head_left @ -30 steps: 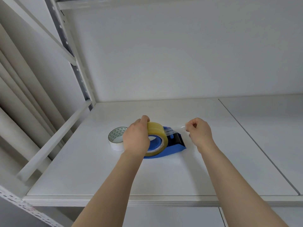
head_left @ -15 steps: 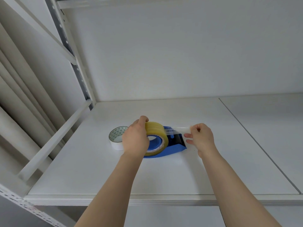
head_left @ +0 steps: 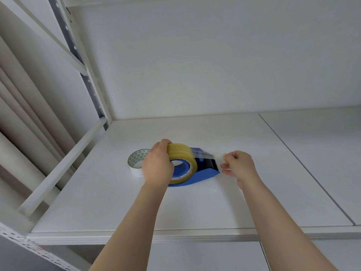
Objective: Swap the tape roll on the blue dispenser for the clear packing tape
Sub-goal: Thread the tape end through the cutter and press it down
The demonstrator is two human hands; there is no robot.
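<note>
A yellowish clear packing tape roll (head_left: 182,152) sits on the hub of the blue dispenser (head_left: 205,174), which lies on the white shelf (head_left: 195,208). My left hand (head_left: 157,167) grips the roll from its left side. A clear strip runs from the top of the roll over the dispenser's black serrated cutter (head_left: 210,165). My right hand (head_left: 239,165) is just right of the cutter, thumb and forefinger pinched at the strip's end, the other fingers loosely curled. A white tape roll (head_left: 136,160) with a green triangle print inside lies flat behind my left hand.
The shelf's left side is bounded by a white rail (head_left: 64,163) and a grey perforated upright (head_left: 78,55). A seam (head_left: 304,167) splits the shelf from the panel to the right. The white back wall stands behind.
My right hand has come down from a raised pinch to cutter level, drawing the clear strip over the blade. My left hand has stayed on the roll.
</note>
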